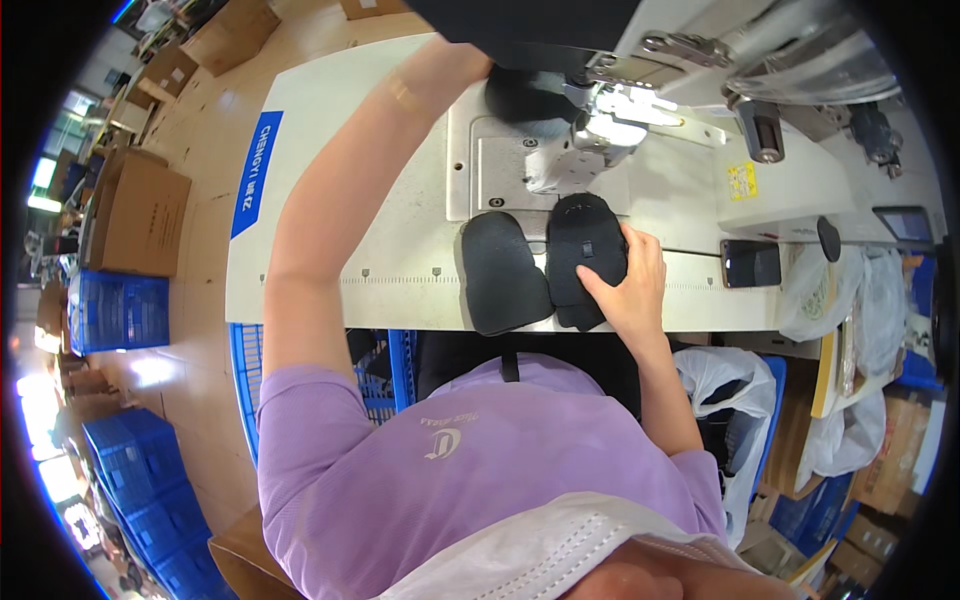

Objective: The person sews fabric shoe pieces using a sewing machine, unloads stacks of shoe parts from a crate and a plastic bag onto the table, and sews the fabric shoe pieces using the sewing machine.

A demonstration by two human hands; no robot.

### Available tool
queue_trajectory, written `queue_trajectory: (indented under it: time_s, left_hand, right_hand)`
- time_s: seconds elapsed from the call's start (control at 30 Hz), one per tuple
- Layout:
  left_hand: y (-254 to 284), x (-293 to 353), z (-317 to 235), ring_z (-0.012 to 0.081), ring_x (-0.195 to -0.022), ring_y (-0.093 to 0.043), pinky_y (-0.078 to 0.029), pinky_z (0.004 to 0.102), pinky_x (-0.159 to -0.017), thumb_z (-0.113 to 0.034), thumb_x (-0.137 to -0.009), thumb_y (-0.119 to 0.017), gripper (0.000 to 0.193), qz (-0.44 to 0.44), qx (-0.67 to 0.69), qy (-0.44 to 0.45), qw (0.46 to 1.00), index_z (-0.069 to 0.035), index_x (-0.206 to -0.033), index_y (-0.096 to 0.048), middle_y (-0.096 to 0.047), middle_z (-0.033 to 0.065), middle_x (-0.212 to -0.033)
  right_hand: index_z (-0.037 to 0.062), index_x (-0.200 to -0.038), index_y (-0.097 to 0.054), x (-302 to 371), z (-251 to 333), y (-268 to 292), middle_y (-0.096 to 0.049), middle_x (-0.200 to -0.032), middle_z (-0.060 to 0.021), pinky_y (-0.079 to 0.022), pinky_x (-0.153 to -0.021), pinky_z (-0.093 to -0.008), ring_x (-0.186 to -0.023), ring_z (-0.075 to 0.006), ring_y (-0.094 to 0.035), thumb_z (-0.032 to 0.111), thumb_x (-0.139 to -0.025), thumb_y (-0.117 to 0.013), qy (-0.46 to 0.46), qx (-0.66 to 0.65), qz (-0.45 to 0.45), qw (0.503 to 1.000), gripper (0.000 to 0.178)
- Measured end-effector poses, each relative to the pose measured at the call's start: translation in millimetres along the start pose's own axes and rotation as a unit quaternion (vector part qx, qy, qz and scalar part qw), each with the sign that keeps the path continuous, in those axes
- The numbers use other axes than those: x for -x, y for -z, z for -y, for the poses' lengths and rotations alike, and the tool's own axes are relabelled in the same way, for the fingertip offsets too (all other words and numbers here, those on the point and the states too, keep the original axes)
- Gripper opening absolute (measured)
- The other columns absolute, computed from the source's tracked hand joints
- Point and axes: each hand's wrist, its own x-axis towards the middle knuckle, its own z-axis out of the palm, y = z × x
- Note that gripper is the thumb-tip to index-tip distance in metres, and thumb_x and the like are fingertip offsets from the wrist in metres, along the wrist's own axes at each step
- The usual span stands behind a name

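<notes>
My right hand grips a stack of black padded fabric pieces by its right edge, thumb on top and fingers along the side. The stack has rounded ends and a small tab in its middle. Just left of it lies a second pile of similar black pieces, touching it and reaching the table's front edge. My left forearm stretches across the table to the back, where a dark machine part hides the left hand. Near that hand is a blurred black piece. The sewing machine's lit head stands right behind the stack.
A phone lies on the white sewing table at the right. Clear plastic bags hang beyond it. A blue crate with a white bag stands below the front edge. Blue crates and cardboard boxes line the left floor.
</notes>
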Motion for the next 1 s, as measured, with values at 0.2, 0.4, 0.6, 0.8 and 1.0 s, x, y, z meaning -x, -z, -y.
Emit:
queue_trajectory:
  time_s: [0.2, 0.4, 0.6, 0.8, 1.0]
  left_hand:
    - [14, 15, 5, 0.0254, -0.078, -0.066, -0.054, 0.0364, -0.071, -0.014, -0.087, -0.067, 0.024, -0.136, -0.682, -0.205, 0.689, 0.002, -0.105, -0.064, -0.068, 0.0156, -0.087]
    - [-47, 175, 62, 0.0419, -0.109, -0.054, -0.045, 0.0487, -0.093, -0.056, -0.071, -0.077, 0.079, -0.056, -0.629, 0.274, 0.726, 0.004, -0.117, -0.055, -0.053, 0.0239, -0.120]
    - [-59, 183, 75, 0.0350, -0.106, -0.056, -0.047, 0.0400, -0.087, -0.035, -0.074, -0.078, 0.061, -0.036, -0.688, 0.033, 0.724, -0.004, -0.121, -0.055, -0.054, 0.0163, -0.117]
    - [-59, 139, 10, 0.0182, -0.084, -0.069, -0.059, 0.0322, -0.077, -0.002, -0.080, -0.073, 0.034, -0.253, 0.105, 0.274, 0.922, 0.003, -0.112, -0.064, -0.071, 0.0108, -0.094]
    - [-99, 130, 13, 0.0174, -0.081, -0.069, -0.059, 0.0298, -0.072, -0.006, -0.082, -0.075, 0.023, -0.226, 0.045, 0.207, 0.951, 0.006, -0.101, -0.069, -0.071, 0.0115, -0.092]
  right_hand:
    - [-0.0001, -0.130, -0.047, 6, 5, -18, -0.049, -0.118, -0.0153, -0.037, -0.098, -0.0441, -0.114, -0.0330, -0.048, 0.020, -0.071, -0.079, -0.015, -0.059, -0.063, 0.996, 0.070]
    - [0.0016, -0.128, -0.050, 9, 9, -23, -0.049, -0.120, -0.0144, -0.035, -0.098, -0.0451, -0.115, -0.0340, -0.046, 0.021, -0.070, -0.082, -0.022, 0.002, -0.165, 0.986, 0.069]
    - [0.0016, -0.110, -0.060, 9, 20, -16, -0.051, -0.123, -0.0157, -0.038, -0.094, -0.0464, -0.110, -0.0341, -0.051, 0.014, -0.078, -0.076, 0.062, 0.077, -0.196, 0.976, 0.038]
    - [-0.0007, -0.110, -0.059, -8, 16, 9, -0.063, -0.105, -0.0099, -0.051, -0.079, -0.0269, -0.092, -0.0132, -0.060, 0.002, -0.093, -0.061, -0.004, -0.361, -0.310, 0.880, 0.017]
    - [-0.0007, -0.107, -0.060, -44, 73, 26, -0.061, -0.097, -0.0020, -0.044, -0.071, -0.0181, -0.083, -0.0047, -0.057, -0.007, -0.091, -0.055, 0.047, -0.495, 0.029, 0.867, 0.018]
